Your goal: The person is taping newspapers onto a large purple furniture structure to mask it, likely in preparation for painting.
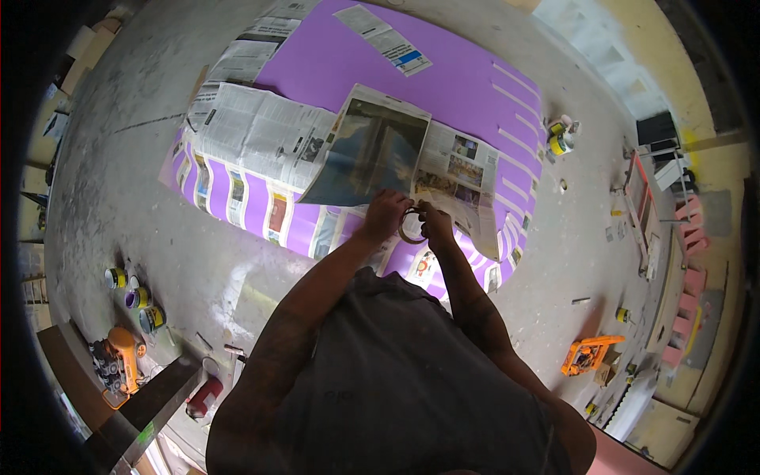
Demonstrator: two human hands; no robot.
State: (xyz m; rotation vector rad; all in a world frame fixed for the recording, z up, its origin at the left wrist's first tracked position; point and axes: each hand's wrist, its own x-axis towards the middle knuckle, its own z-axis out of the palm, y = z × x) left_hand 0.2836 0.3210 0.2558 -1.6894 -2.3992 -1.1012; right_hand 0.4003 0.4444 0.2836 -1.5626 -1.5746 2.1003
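From afar, I had the right hand (436, 221) grasping the tape (401, 230) over the near edge of the purple surface (317, 59), its ring seemingly left free to turn; what the left hand (385, 214) fingers gripped, I couldn't tell. Newspaper (257, 127) lay there, probably as a shield

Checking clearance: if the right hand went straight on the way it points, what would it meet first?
Probably the dark newspaper page ahead of the right hand, though depth is unclear.
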